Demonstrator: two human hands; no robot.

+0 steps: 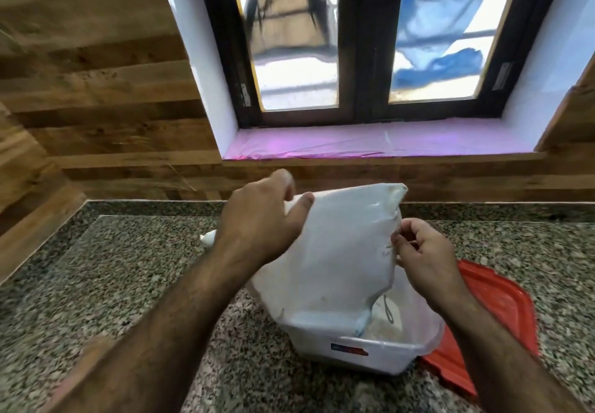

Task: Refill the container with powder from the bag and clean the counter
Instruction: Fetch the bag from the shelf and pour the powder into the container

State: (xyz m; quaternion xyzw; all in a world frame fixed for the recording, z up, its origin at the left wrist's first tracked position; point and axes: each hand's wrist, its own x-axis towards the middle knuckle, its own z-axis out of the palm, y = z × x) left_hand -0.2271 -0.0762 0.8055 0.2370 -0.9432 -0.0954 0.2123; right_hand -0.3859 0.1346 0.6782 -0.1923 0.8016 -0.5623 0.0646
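A translucent white plastic bag (pixel 335 251) of powder is tipped over a clear rectangular container (pixel 380 353) on the speckled granite counter (pixel 128 284). The bag's lower open end hangs inside the container, where pale powder (pixel 384 325) lies. My left hand (pixel 260 216) grips the bag's raised upper left corner. My right hand (pixel 421 251) pinches the bag's right edge, above the container. A thin string dangles from the bag's mouth into the container.
The container's red lid (pixel 502 313) lies flat on the counter just right of it. A small white object (pixel 207 238) peeks out behind my left wrist. Wood-panelled walls and a window with a pink-lined sill (pixel 386 142) bound the counter at the back and left.
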